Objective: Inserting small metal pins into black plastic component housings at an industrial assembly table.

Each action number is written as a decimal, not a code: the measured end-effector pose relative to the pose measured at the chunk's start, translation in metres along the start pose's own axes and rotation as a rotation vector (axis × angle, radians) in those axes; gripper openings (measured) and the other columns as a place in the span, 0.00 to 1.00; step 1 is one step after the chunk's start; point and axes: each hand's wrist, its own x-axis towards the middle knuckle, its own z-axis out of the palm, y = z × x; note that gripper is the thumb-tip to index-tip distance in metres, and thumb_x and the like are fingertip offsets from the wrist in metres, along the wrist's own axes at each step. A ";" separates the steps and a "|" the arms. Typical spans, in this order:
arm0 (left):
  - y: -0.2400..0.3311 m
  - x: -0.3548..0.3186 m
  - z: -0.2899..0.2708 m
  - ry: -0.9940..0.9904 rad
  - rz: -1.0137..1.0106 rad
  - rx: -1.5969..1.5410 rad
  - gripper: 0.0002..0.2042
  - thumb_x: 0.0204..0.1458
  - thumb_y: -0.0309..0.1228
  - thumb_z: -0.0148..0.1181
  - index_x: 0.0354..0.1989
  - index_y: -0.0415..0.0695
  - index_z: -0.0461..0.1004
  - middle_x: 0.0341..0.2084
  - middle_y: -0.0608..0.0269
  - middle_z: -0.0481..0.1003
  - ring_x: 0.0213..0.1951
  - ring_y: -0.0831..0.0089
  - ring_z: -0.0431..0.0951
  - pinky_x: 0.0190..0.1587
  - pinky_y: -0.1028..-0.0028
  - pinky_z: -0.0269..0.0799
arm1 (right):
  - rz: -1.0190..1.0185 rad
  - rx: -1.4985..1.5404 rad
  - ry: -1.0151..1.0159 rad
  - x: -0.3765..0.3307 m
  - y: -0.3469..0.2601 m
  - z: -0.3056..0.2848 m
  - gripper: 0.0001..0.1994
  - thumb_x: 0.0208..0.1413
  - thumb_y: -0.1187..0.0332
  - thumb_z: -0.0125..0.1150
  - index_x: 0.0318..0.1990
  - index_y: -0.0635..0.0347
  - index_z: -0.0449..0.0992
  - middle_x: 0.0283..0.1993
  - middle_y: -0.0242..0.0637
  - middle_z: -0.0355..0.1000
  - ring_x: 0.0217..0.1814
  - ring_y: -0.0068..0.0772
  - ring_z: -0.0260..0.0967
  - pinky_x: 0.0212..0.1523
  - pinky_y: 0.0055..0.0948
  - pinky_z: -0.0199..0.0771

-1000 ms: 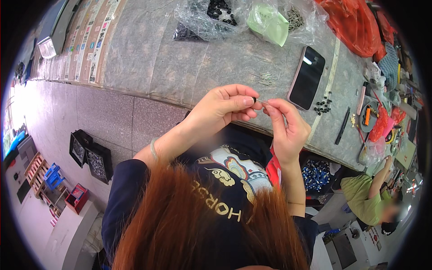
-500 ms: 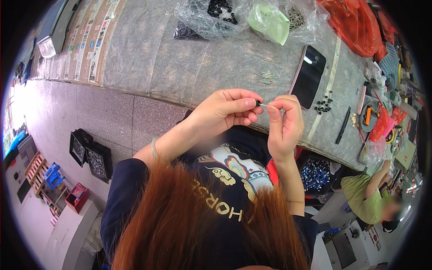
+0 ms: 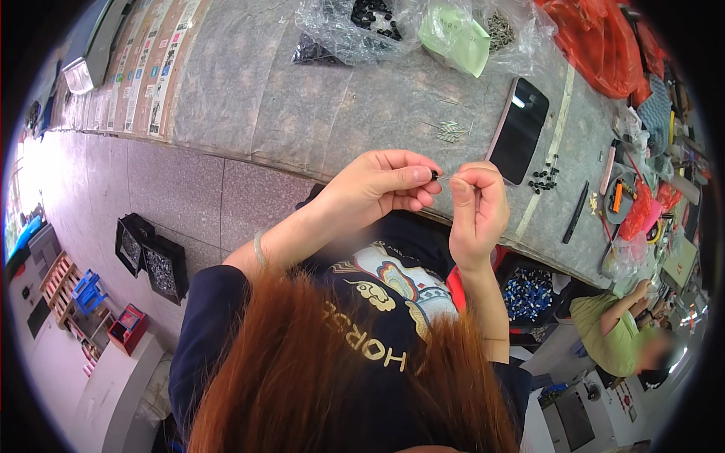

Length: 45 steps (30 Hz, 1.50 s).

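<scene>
Between the fingertips of my left hand (image 3: 387,181) is a small black bead-like piece (image 3: 434,175). My right hand (image 3: 480,208) pinches a thin metal pin (image 3: 444,178) that reaches to the black piece; whether it passes through is too small to tell. Both hands are raised over the table's near edge. Beyond them, a loose group of thin metal pins (image 3: 449,131) lies on the grey table cover (image 3: 257,90). Several black pieces with pins (image 3: 542,181) lie to the right of my right hand, below a dark phone (image 3: 519,130).
At the back are a clear bag of black pieces (image 3: 374,19) and a green paper (image 3: 461,41) beside more pins. Red plastic (image 3: 593,45), a black pen (image 3: 576,211) and clutter occupy the right side. A bin of blue and white pieces (image 3: 529,293) stands below; a co-worker (image 3: 612,332) sits lower right.
Both hands keep nearly the same place and grip on the black piece and the pin. The co-worker's arm at the right has shifted slightly.
</scene>
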 end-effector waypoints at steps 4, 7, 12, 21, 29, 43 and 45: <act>-0.001 0.001 -0.001 0.005 0.000 0.004 0.08 0.50 0.26 0.48 0.37 0.37 0.67 0.28 0.60 0.71 0.28 0.77 0.72 0.32 0.80 0.69 | 0.003 -0.020 -0.004 0.000 0.002 0.001 0.04 0.47 0.75 0.53 0.26 0.64 0.65 0.25 0.37 0.64 0.25 0.28 0.61 0.27 0.22 0.62; -0.002 0.001 -0.003 -0.008 0.000 0.004 0.07 0.50 0.26 0.47 0.36 0.37 0.67 0.28 0.60 0.71 0.28 0.77 0.72 0.32 0.80 0.69 | 0.030 0.008 -0.019 -0.001 0.004 0.001 0.04 0.47 0.75 0.53 0.26 0.64 0.65 0.25 0.37 0.64 0.25 0.28 0.61 0.27 0.22 0.61; -0.004 0.002 -0.001 0.068 0.080 0.099 0.06 0.50 0.25 0.49 0.34 0.37 0.68 0.27 0.60 0.71 0.28 0.77 0.72 0.32 0.80 0.69 | 0.095 -0.002 -0.005 -0.003 0.007 0.004 0.04 0.48 0.74 0.52 0.27 0.65 0.65 0.25 0.36 0.64 0.25 0.26 0.61 0.26 0.20 0.61; -0.007 -0.002 0.011 0.268 0.505 0.809 0.08 0.46 0.25 0.52 0.34 0.36 0.72 0.27 0.61 0.74 0.28 0.79 0.72 0.33 0.80 0.68 | 0.068 -0.120 0.003 -0.004 0.010 0.011 0.04 0.47 0.74 0.53 0.26 0.64 0.65 0.24 0.39 0.64 0.23 0.30 0.61 0.26 0.24 0.62; 0.004 -0.004 0.005 0.277 0.536 1.015 0.07 0.44 0.23 0.53 0.32 0.37 0.73 0.26 0.63 0.74 0.29 0.81 0.71 0.32 0.82 0.67 | -0.172 -0.270 -0.063 0.006 0.011 0.019 0.05 0.44 0.77 0.55 0.26 0.64 0.64 0.24 0.40 0.64 0.25 0.38 0.62 0.26 0.29 0.62; 0.024 -0.018 -0.033 0.259 0.489 0.458 0.06 0.47 0.23 0.51 0.33 0.34 0.70 0.26 0.59 0.73 0.29 0.77 0.73 0.32 0.80 0.69 | -0.031 -0.095 -0.223 0.124 0.006 0.040 0.08 0.47 0.73 0.52 0.36 0.62 0.72 0.30 0.39 0.69 0.30 0.28 0.67 0.32 0.24 0.65; 0.026 -0.019 -0.036 0.267 0.491 0.444 0.06 0.47 0.23 0.51 0.33 0.34 0.70 0.26 0.59 0.73 0.28 0.76 0.73 0.32 0.80 0.69 | -0.107 -0.355 -0.340 0.152 0.013 0.059 0.06 0.46 0.73 0.49 0.30 0.61 0.73 0.30 0.41 0.70 0.30 0.34 0.69 0.32 0.26 0.67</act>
